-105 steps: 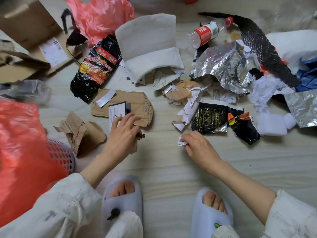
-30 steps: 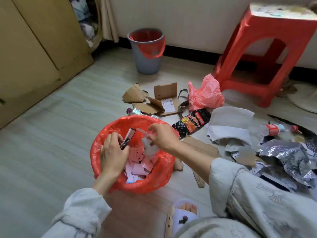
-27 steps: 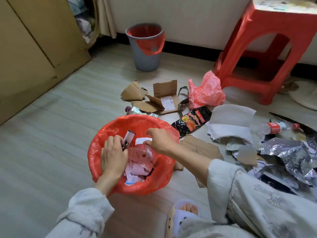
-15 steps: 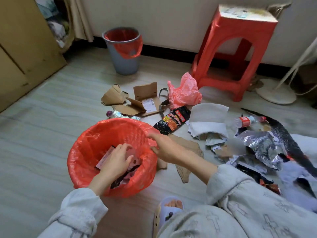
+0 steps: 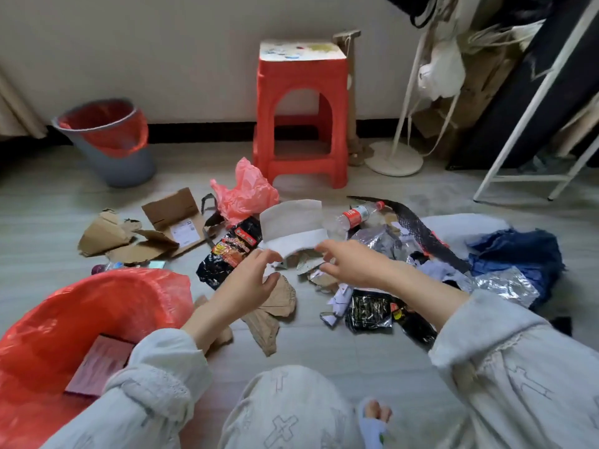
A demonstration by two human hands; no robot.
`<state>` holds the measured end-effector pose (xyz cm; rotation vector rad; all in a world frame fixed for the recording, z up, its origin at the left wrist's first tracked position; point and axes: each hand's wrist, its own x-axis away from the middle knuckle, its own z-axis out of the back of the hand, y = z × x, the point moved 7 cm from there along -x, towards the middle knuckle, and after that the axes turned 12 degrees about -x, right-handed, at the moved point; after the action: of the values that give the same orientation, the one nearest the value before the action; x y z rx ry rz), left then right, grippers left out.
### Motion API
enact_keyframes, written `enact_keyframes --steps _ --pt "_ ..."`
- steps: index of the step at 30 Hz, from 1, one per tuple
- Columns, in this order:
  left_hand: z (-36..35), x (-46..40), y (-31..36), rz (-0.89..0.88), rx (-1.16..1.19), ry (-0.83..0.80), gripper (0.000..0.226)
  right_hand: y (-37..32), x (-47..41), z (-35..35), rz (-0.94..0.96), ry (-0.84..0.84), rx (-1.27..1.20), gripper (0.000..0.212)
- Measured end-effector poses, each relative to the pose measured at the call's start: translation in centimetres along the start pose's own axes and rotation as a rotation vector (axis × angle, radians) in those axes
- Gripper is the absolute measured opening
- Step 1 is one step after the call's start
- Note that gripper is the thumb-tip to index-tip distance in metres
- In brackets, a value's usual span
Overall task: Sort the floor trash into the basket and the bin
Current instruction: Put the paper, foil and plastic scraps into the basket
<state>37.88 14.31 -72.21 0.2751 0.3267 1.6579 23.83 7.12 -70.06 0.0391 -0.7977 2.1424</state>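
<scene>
Left hand [image 5: 251, 280]: fingers apart and loosely curved, holding nothing, raised over the torn cardboard [image 5: 278, 296]. Right hand [image 5: 353, 264]: fingers spread and relaxed, holding nothing, above the paper scraps [image 5: 311, 265]. The trash lies scattered on the floor ahead of both hands. Bottle [image 5: 358, 215] lies on its side, long axis slanting, red cap toward upper right. Black wrapper [image 5: 231, 251] lies lengthwise toward the stool [image 5: 299, 115]. Basket [image 5: 81, 322], red-lined, at near left; bin [image 5: 107, 140] far left by the wall.
</scene>
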Motion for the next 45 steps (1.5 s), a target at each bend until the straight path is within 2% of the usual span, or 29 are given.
enact_keyframes --steps 5,11,15,18,21,25,27,31,36,38,40,43,45 --pt "-7.8 -4.2 2.1 -0.035 -0.06 -0.2 0.032 9.3 -0.4 0.6 -0.115 0.027 -0.044 0.043" --pt "-19.1 -8.4 2.2 -0.075 -0.129 -0.427 0.036 19.9 -3.0 -5.7 -0.239 -0.102 -0.018 0.041" --pt "-25.9 -10.2 2.1 -0.113 -0.163 -0.476 0.036 26.0 -5.1 -10.4 -0.334 -0.106 -0.007 0.039" --pt "-28.8 -12.0 2.0 -0.116 -0.18 -0.423 0.041 28.7 -7.2 -12.6 -0.306 -0.03 0.042 0.041" --pt "-30.6 -13.4 1.7 -0.064 -0.117 -0.415 0.057 29.5 -9.1 -13.6 -0.263 -0.01 0.107 0.058" --pt "-32.5 -14.2 0.3 0.125 -0.033 -0.441 0.069 31.4 -10.3 -16.0 -0.406 -0.169 0.127 0.096" --pt "-33.5 -13.6 0.0 0.137 -0.023 -0.459 0.068 31.5 -10.0 -17.0 -0.421 -0.2 0.141 0.099" --pt "-34.8 -12.0 -0.6 0.208 0.056 -0.512 0.043 30.9 -9.1 -17.2 -0.328 -0.083 0.196 0.09" --pt "-34.2 -10.7 -2.0 0.271 0.016 -0.498 0.04 30.3 -8.2 -17.4 -0.262 -0.041 0.288 0.095" --pt "-33.7 -10.1 -2.5 0.296 0.045 -0.489 0.038 30.2 -8.0 -17.0 -0.227 0.07 0.304 0.091" --pt "-33.4 -9.5 -3.1 0.312 0.066 -0.482 0.036 29.7 -7.8 -16.7 -0.189 0.139 0.335 0.075" --pt "-33.0 -8.7 -3.5 0.313 0.09 -0.463 0.036 29.0 -7.3 -15.8 -0.081 0.222 0.386 0.038" --pt "-32.4 -8.4 -3.4 0.31 0.113 -0.428 0.035 29.3 -7.0 -15.3 -0.067 0.261 0.315 0.027"
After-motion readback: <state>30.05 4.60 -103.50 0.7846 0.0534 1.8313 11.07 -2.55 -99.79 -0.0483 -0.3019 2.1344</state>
